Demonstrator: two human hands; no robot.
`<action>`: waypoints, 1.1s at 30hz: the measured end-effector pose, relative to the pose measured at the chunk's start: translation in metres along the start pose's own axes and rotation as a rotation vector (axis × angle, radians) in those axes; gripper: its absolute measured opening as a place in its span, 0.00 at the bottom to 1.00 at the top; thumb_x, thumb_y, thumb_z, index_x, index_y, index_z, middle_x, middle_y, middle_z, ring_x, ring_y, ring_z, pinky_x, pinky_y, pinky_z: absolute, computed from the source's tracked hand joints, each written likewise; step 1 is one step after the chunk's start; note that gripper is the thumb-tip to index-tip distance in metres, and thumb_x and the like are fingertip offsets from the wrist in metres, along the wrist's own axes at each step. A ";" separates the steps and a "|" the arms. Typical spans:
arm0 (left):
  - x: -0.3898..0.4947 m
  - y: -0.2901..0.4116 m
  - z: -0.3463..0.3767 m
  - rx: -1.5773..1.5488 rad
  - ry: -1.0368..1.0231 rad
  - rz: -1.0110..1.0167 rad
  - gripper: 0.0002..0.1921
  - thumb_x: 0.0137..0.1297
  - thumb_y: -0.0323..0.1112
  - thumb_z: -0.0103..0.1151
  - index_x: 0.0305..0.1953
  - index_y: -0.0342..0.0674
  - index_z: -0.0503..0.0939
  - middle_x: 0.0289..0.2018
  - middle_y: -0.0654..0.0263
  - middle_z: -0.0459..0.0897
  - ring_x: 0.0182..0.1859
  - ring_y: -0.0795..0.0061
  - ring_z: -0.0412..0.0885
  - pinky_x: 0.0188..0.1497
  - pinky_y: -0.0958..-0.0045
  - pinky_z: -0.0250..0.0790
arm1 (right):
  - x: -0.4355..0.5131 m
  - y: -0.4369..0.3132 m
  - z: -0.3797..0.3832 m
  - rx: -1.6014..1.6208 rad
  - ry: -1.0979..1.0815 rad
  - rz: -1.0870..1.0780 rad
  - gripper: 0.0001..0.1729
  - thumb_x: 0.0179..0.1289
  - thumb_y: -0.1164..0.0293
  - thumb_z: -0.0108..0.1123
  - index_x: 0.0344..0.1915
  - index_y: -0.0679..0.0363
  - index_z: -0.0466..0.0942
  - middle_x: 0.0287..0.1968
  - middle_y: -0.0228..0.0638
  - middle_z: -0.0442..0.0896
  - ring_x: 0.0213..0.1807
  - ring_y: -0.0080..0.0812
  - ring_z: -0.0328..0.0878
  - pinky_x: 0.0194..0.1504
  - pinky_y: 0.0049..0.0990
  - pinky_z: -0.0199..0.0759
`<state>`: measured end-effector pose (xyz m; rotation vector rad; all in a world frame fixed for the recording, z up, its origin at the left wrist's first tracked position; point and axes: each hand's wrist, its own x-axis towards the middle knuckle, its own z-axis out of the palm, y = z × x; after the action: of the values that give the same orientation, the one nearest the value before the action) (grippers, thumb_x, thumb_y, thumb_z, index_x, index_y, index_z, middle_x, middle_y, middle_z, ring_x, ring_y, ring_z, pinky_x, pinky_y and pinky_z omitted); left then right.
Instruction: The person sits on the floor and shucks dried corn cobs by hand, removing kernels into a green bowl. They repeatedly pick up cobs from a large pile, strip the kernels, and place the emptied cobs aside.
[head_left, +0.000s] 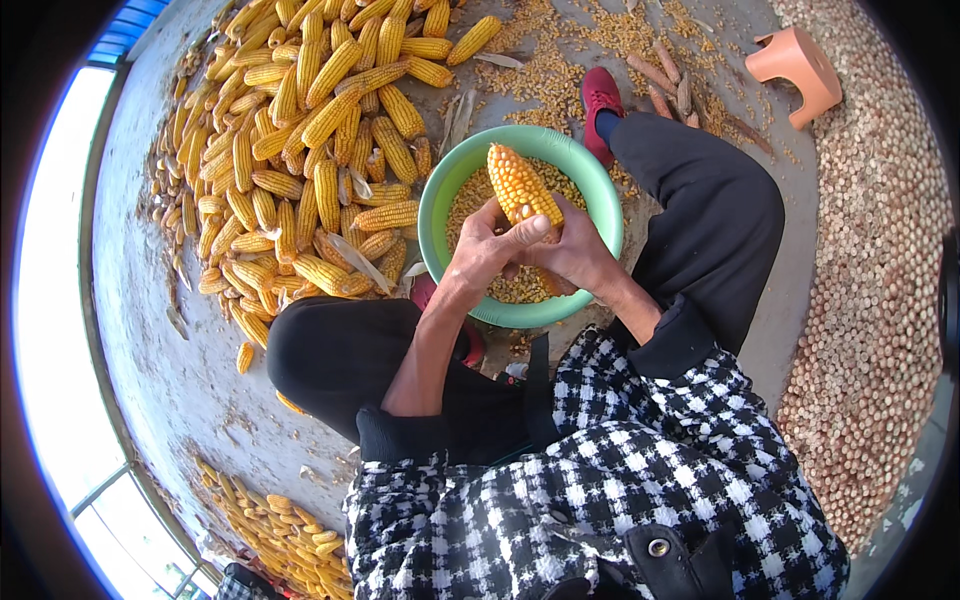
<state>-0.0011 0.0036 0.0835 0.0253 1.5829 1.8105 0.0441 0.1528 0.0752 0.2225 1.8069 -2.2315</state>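
Between my knees stands a green plastic basin (611, 217) with loose corn kernels (517, 289) in it. Over the basin my left hand (484, 247) and my right hand (577, 247) hold one ear of corn (517, 176) between them. Its pointed tip is up and away from me, and most of its kernels are on; a few near my left thumb look loose. The lower end of the ear is hidden by my fingers. A reddish piece, perhaps a bare cob, shows under my right hand in the basin.
A large heap of corn ears (300, 150) lies left of the basin, another heap (277, 532) at lower left. Beyond the basin are scattered kernels (547, 75) and bare cobs (660, 75). An orange plastic stool (814, 75) stands upper right, beside a long stack of cobs (870, 300).
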 end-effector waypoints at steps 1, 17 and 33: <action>0.000 0.000 -0.001 -0.011 0.009 -0.017 0.22 0.61 0.46 0.68 0.47 0.36 0.77 0.31 0.71 0.81 0.25 0.88 0.71 0.20 0.83 0.59 | 0.000 -0.001 0.000 -0.061 0.005 -0.017 0.26 0.56 0.76 0.70 0.53 0.67 0.70 0.43 0.36 0.81 0.40 0.27 0.83 0.42 0.25 0.80; 0.006 -0.006 -0.003 -0.015 0.029 0.004 0.25 0.59 0.48 0.69 0.48 0.35 0.77 0.30 0.70 0.80 0.23 0.87 0.72 0.21 0.83 0.61 | -0.003 -0.002 -0.004 -0.274 0.032 -0.051 0.31 0.53 0.74 0.69 0.56 0.66 0.66 0.45 0.38 0.81 0.39 0.29 0.83 0.44 0.28 0.79; 0.003 -0.005 -0.008 -0.034 -0.027 0.070 0.24 0.63 0.50 0.64 0.49 0.35 0.76 0.31 0.73 0.78 0.25 0.90 0.69 0.22 0.84 0.59 | -0.002 -0.006 -0.004 0.224 -0.114 0.085 0.35 0.50 0.71 0.72 0.57 0.66 0.67 0.44 0.40 0.81 0.43 0.30 0.83 0.44 0.29 0.77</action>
<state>-0.0047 -0.0019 0.0762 0.0902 1.5493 1.8833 0.0440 0.1584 0.0810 0.2057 1.4630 -2.3338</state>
